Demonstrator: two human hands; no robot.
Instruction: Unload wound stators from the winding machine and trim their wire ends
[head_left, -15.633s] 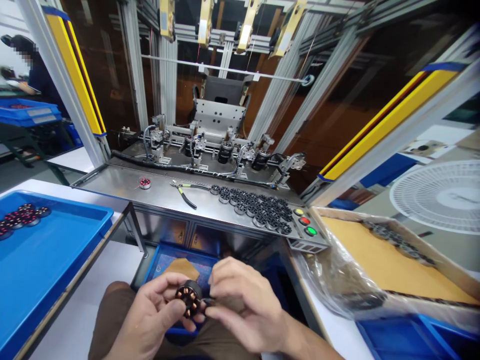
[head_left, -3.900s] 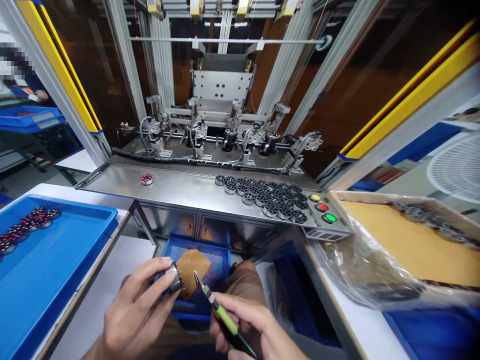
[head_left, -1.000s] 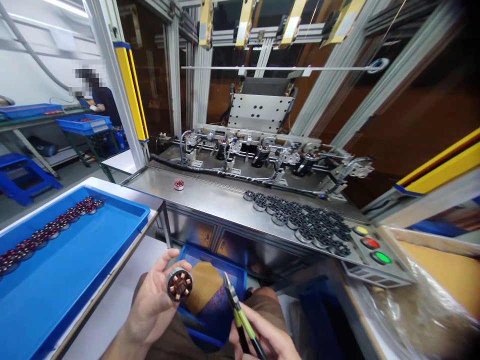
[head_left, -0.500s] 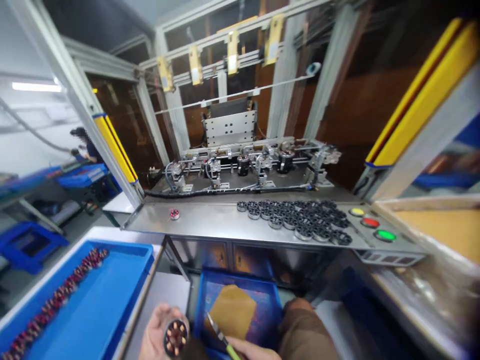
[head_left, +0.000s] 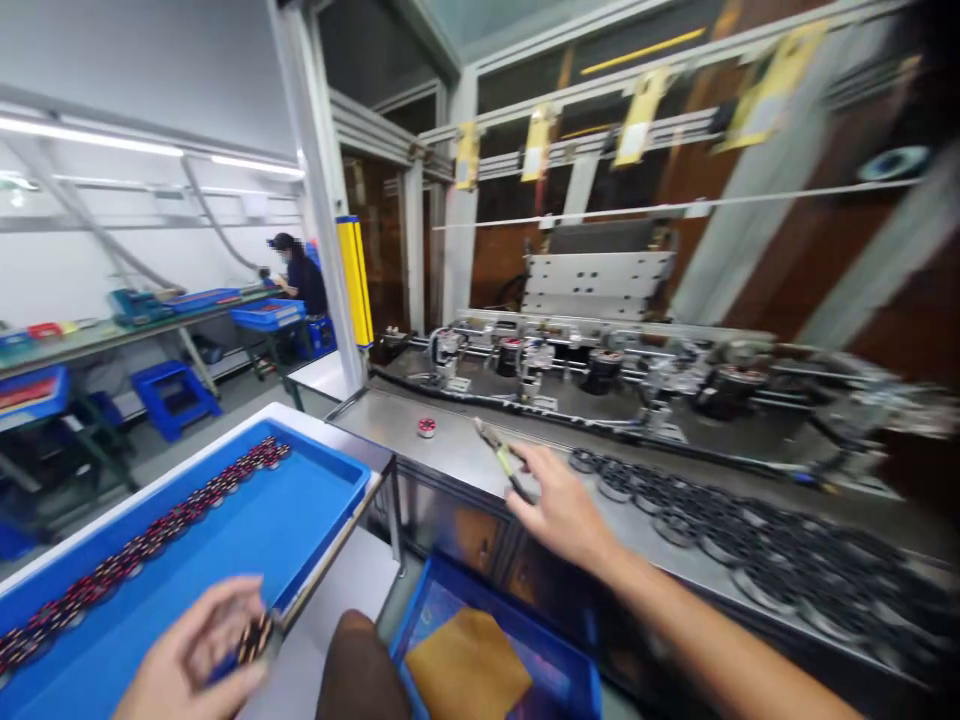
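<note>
My left hand (head_left: 199, 655) is at the lower left, curled around a round motor part (head_left: 255, 638) with copper windings, over the near edge of the blue tray (head_left: 330, 465). My right hand (head_left: 559, 500) is over the metal bench (head_left: 472, 455), its fingers on pliers (head_left: 501, 455) with green handles whose tip points up and left. Left of the pliers, a small red and silver part (head_left: 426, 428) sits on the bench. Many copper and red parts (head_left: 180, 515) lie in a band along the tray.
Black ring parts (head_left: 720, 520) cover the bench's right side. Behind stands a machine fixture (head_left: 600, 370) inside a metal frame. A blue bin (head_left: 574, 665) holding brown cardboard (head_left: 469, 665) is below. A person (head_left: 300, 275) works at a far table.
The view has turned left. My right hand has risen from above the lower bin to the bench with the pliers. My left hand, still holding the motor part, is now by the tray.
</note>
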